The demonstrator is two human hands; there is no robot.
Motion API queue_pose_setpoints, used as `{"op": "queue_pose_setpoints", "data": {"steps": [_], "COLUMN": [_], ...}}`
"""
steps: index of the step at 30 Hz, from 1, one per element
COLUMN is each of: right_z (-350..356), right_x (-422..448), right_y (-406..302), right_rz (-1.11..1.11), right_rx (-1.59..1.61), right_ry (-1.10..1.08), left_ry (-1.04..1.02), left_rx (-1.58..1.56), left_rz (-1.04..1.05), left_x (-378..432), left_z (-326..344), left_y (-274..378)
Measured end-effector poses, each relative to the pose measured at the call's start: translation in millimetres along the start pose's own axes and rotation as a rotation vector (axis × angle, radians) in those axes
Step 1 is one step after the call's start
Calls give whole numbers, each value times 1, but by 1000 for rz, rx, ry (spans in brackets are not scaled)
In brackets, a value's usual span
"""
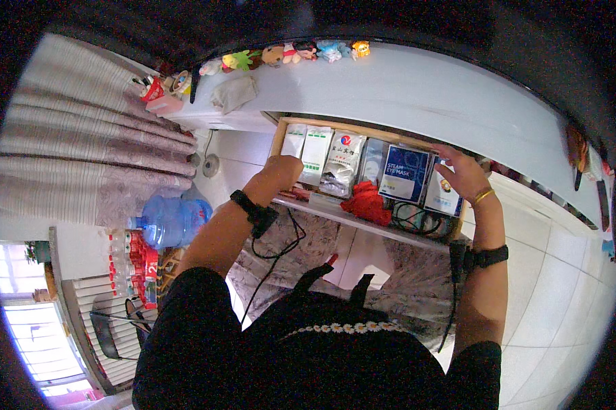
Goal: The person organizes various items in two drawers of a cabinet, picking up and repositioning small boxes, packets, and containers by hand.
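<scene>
An open wooden drawer (276, 141) is pulled out in front of me with packets laid in a row. My left hand (283, 173) is curled at its left end, by the white packets (315, 154); its fingertips are hidden, and whether they grip anything is unclear. My right hand (460, 171) has its thumb and fingers apart over the right end, beside a dark-edged packet with a round picture (443, 200). Between the hands lie a silver foil pouch (343, 169), a clear packet (373, 161), a blue steam eye mask packet (403, 171), a red cloth-like bundle (367, 202) and a coiled black cable (415, 218).
A white cabinet top (390, 87) above the drawer holds small plush toys (292, 53) and a crumpled cloth (233, 94). To the left are a curtain (108, 154), a blue water jug (175, 221) and packed bottles (134, 261). A black cable (274, 256) hangs below my left wrist.
</scene>
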State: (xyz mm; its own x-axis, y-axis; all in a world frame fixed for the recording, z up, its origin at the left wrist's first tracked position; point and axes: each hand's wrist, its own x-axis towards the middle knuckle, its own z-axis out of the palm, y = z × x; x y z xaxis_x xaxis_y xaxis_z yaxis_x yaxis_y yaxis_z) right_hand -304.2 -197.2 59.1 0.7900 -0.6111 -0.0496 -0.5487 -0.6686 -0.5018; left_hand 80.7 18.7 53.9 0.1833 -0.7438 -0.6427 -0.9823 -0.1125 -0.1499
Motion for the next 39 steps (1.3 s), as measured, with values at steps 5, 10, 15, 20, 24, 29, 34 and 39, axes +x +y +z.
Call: {"op": "queue_pose_setpoints", "data": {"steps": [5,10,15,20,24,29,34,39], "right_z": [-1,-2,-3,-4,2,-3,4,20], "right_x": [-1,-1,-2,-3,0,0,-3,-10], "right_y": [2,2,0,3,7,1,8,19], "right_rz": [49,35,3,51,0,71,49,82], "right_rx": [-28,-8,27,9,-19,2,-49,40], "right_ry": [-27,-16,9,-21,29,-41,-16,-117], "left_ry": [74,11,-35,44,103,31,-37,73], "left_rx": [-21,-68,-105,-93,15,-175,-223,-121], "left_rz": [19,22,8,28,53,42,174,89], "left_x": [9,11,3,0,22,34,25,28], "left_z": [23,32,45,40,78,87,61,69], "left_y": [-4,-9,-12,-8,-22,-24,-22,-28]}}
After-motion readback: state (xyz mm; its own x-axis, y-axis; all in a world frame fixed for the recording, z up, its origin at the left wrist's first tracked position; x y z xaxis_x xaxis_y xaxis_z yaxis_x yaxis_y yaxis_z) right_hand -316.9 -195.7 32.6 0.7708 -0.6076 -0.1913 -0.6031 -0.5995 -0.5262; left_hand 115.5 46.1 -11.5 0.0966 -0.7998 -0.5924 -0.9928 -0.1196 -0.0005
